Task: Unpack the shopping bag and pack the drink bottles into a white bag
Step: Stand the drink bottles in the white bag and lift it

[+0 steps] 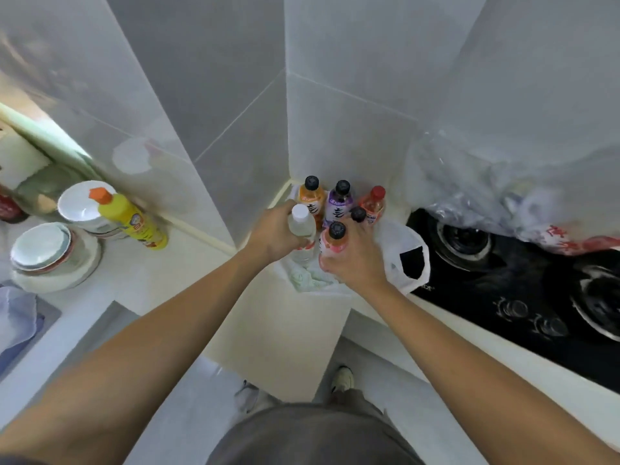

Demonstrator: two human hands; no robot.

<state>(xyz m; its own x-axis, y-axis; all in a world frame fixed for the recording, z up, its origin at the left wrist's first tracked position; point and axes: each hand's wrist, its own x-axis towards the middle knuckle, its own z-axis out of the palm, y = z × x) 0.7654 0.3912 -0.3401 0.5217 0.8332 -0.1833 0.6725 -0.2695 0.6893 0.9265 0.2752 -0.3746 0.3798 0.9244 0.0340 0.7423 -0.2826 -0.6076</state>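
We see the bottles (pixel 339 206) packed tight in the corner, with walls (pixel 241 129) at twelve o'clock. The big plastic bag (pixel 486 193) and the stove (pixel 503 263) block three o'clock. Bowls (pixel 50 253) and a yellow bottle (pixel 131 218) crowd nine o'clock. Open counter (pixel 275 317) lies at six o'clock.

Arms: both bare, reached forward toward 12 o'clock | left hand (pixel 273 234): fingers curled round a clear bottle (pixel 302 229) | right hand (pixel 352 260): gripped a pink bottle (pixel 332 245), back of hand up
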